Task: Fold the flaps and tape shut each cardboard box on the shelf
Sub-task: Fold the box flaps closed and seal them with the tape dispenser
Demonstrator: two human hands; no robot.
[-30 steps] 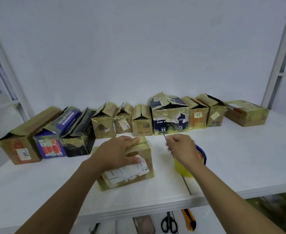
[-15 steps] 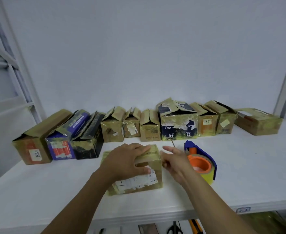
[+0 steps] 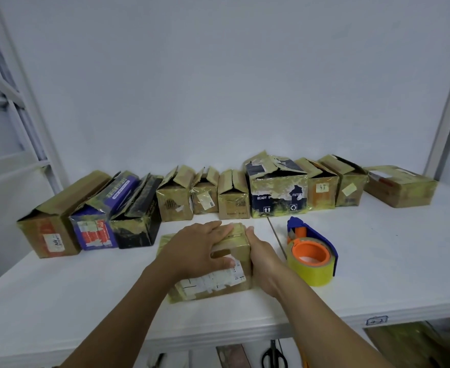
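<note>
A small cardboard box [image 3: 213, 282] with a white label lies on its side near the front of the white shelf [image 3: 391, 261]. My left hand [image 3: 197, 248] rests flat on its top, fingers straight and thumb down the front face. My right hand [image 3: 262, 258] presses flat against the box's right end. A blue tape dispenser [image 3: 311, 258] with an orange core and yellowish tape sits on the shelf just right of my right hand, untouched. The box's top seam is hidden under my left hand.
A row of several worn cardboard boxes [image 3: 277, 192] lines the back wall, many with raised flaps. White shelf uprights [image 3: 447, 107] stand at both sides. Scissors [image 3: 273, 354] lie on a lower level below the front edge.
My right hand let go of the tape dispenser, which now rests on the shelf, and moved left onto the box's right end. My left hand stayed on the box top.
</note>
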